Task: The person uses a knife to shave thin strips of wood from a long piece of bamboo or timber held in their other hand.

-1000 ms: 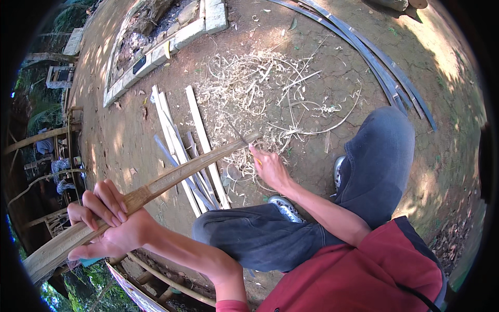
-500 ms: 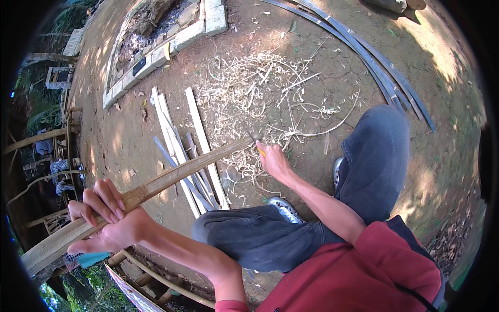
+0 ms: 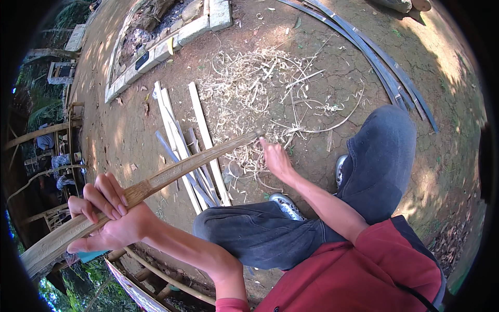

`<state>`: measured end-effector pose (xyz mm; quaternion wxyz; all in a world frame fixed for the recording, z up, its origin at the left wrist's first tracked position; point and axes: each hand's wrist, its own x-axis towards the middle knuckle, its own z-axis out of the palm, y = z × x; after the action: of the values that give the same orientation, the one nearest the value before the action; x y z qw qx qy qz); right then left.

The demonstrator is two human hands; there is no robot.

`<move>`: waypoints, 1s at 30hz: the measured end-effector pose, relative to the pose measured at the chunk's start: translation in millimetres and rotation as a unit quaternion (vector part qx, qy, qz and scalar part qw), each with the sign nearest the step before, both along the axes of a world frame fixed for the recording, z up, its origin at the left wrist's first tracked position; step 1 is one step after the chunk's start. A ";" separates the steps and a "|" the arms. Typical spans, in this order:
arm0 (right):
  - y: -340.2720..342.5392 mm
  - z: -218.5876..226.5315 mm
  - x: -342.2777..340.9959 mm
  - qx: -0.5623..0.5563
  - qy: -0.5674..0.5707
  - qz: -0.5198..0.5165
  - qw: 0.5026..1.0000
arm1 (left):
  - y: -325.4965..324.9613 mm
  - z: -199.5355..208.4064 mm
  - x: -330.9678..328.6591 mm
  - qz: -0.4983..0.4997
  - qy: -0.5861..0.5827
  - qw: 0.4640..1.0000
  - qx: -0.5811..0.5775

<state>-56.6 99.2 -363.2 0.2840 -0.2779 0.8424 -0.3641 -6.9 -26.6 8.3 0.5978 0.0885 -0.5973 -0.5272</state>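
Note:
A long tan bamboo strip slants from the lower left toward the middle, with a knot-like thick part next to my left hand. My left hand is closed round its broad near end, fingers over the top and thumb below. At the narrow far end is my right hand, closed round a small knife. Its blade is barely visible beside the strip's tip, and the fingers hide its handle, which shows yellow in the earlier view.
Curled shavings litter the dirt ahead. Pale strips lie beneath the bamboo. Long dark strips curve at the far right. A block-edged fire pit sits at the far left, with a black phone-like object on its edge.
My right hand has turned and shifted slightly right and away, and the knife's yellow handle is now hidden. The bamboo's far end has moved slightly with it. My left hand keeps its grip.

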 end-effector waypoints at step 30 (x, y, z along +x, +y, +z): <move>1.5 -24.7 5.9 -0.038 0.047 -0.014 0.998 | -32.8 -4.1 18.7 0.036 -0.015 0.999 0.018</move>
<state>-50.8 100.7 -387.9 0.2282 -0.2933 0.8440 -0.3867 11.8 -59.4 4.3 0.6057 0.1284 -0.5928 -0.5150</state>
